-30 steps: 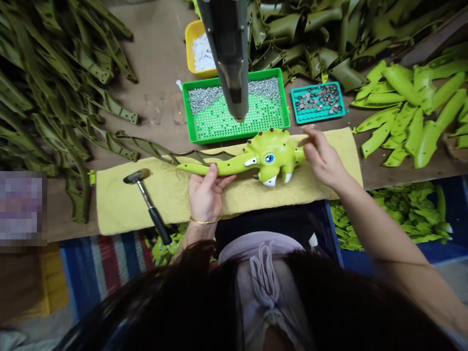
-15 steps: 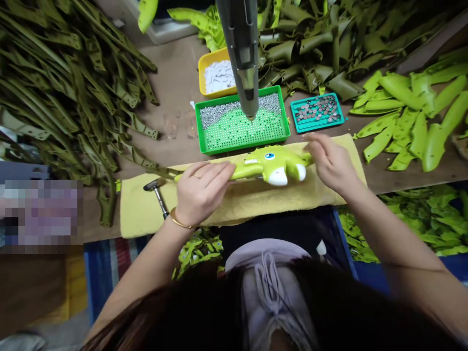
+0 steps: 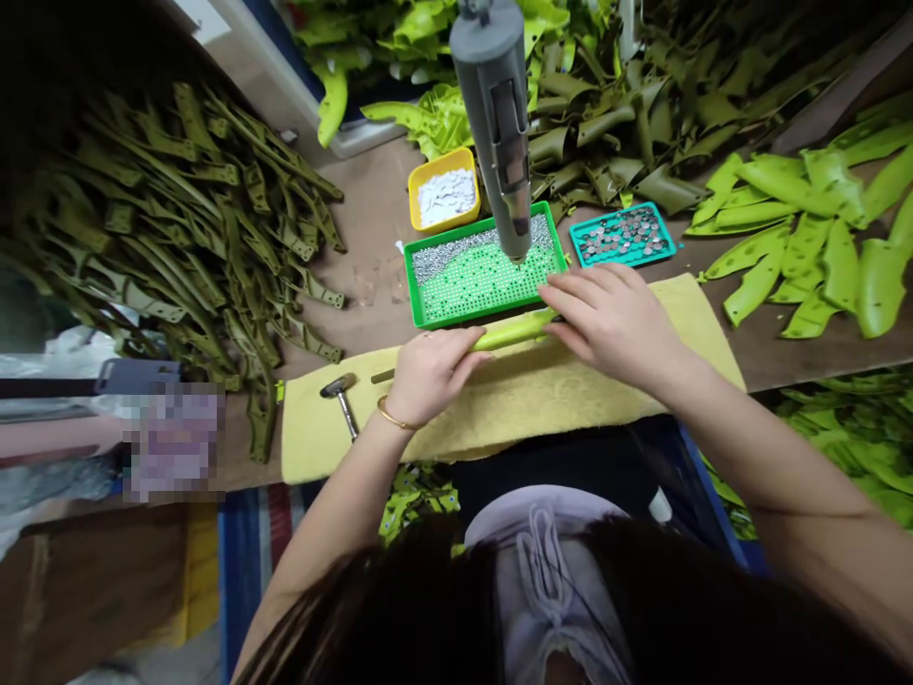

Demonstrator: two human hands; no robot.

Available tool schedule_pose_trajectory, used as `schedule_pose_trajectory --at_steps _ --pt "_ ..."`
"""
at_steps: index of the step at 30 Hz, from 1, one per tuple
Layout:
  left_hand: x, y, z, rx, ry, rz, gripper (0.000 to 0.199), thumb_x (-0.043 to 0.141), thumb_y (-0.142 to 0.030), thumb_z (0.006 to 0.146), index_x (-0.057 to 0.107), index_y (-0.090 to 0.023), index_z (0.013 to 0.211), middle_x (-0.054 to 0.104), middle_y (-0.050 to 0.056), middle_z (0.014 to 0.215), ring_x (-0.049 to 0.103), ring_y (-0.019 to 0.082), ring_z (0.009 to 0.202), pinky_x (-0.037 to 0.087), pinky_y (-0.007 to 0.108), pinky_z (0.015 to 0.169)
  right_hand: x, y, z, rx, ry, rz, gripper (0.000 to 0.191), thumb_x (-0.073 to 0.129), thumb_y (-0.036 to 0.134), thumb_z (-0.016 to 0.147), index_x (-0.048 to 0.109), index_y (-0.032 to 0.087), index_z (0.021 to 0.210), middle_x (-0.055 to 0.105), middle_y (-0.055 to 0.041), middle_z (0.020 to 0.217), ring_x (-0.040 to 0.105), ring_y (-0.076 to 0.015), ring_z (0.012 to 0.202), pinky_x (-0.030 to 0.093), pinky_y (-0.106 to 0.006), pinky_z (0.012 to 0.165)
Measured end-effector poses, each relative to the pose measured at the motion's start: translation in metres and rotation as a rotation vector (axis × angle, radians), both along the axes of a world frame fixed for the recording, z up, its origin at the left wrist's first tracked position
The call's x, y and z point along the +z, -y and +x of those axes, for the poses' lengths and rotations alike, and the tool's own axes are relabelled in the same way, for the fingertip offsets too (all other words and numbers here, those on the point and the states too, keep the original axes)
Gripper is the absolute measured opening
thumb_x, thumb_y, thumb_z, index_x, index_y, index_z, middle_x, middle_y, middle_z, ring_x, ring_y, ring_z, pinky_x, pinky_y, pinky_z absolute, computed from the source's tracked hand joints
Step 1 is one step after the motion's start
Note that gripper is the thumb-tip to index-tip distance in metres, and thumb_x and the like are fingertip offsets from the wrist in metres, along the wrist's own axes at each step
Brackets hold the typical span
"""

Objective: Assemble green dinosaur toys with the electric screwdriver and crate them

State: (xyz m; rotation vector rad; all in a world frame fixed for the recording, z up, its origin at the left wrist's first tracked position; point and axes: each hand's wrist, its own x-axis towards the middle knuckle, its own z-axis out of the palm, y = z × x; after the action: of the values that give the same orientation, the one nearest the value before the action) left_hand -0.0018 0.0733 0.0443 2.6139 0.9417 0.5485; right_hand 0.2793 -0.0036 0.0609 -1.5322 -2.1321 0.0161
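A lime-green plastic toy part point(image 3: 514, 330) lies level just above the yellow cloth point(image 3: 499, 409), held at both ends. My left hand point(image 3: 437, 373) is closed around its left end, and a thin olive strip point(image 3: 383, 377) sticks out past the wrist. My right hand point(image 3: 611, 314) closes over the right end, thumb below and fingers on top, hiding that end. Left of my left hand, a small hammer point(image 3: 345, 404) rests on the cloth. Above the work hangs a grey electric screwdriver point(image 3: 492, 124), its tip over the green tray point(image 3: 492, 297) of screws.
Behind stand a yellow bin point(image 3: 443, 225) of white pieces and a teal tray point(image 3: 623, 259) with small metal discs. Olive plastic parts point(image 3: 214, 219) pile up at left, and more at the back. Lime-green shells point(image 3: 806, 238) lie at right.
The toy part has been turned over, so its blue eye and white tips no longer show. My right hand has come in from the side and closed on its right end. The view shifted.
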Motion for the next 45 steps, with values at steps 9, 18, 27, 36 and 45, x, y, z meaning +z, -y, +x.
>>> schedule_pose_trajectory --at_steps 9,18,27,36,45 --pt "0.007 0.009 -0.003 -0.044 0.097 0.136 0.026 0.058 -0.032 0.093 0.067 -0.016 0.11 0.075 0.009 0.104 0.073 0.02 0.091 0.057 0.028 0.083 -0.001 -0.012 -0.04 0.162 0.103 0.058 0.036 0.049 0.039 0.095 0.063 0.013 0.116 0.072 -0.0115 0.111 0.064 -0.0235 0.101 0.045 -0.042 0.091" --pt "-0.006 -0.004 -0.064 -0.303 0.008 0.261 0.049 0.061 -0.009 0.085 0.054 -0.024 0.131 0.071 0.011 0.115 0.069 0.025 0.095 0.054 0.037 0.082 0.015 -0.029 0.036 -0.182 -0.251 0.302 0.03 0.048 0.039 0.095 0.067 0.02 0.107 0.073 -0.0056 0.103 0.065 -0.0161 0.098 0.052 -0.034 0.089" --pt "-0.025 0.011 -0.027 -0.145 -0.003 0.34 0.045 0.064 -0.013 0.083 0.052 -0.017 0.126 0.057 0.022 0.126 0.061 0.036 0.109 0.053 0.05 0.088 -0.019 -0.133 0.209 -1.051 0.14 -0.217 0.049 0.029 0.012 0.091 0.053 0.014 0.134 0.05 -0.0236 0.138 0.059 -0.029 0.11 0.048 -0.044 0.088" --pt "-0.042 0.031 0.086 -0.003 0.033 0.307 0.05 0.059 -0.031 0.09 0.044 -0.011 0.134 0.049 0.025 0.136 0.047 0.039 0.129 0.045 0.055 0.101 -0.017 -0.127 0.222 -1.031 0.342 -0.283 0.042 0.03 0.008 0.09 0.065 0.011 0.113 0.057 -0.022 0.127 0.062 -0.0275 0.103 0.048 -0.035 0.079" --pt "-0.053 0.032 0.085 0.02 0.017 0.342 0.052 0.058 -0.037 0.09 0.047 -0.01 0.133 0.053 0.024 0.135 0.052 0.036 0.125 0.044 0.048 0.101 0.017 -0.095 0.206 -1.147 0.272 0.034 0.04 0.036 0.038 0.096 0.059 0.02 0.124 0.063 -0.0139 0.123 0.066 -0.0252 0.092 0.046 -0.033 0.073"
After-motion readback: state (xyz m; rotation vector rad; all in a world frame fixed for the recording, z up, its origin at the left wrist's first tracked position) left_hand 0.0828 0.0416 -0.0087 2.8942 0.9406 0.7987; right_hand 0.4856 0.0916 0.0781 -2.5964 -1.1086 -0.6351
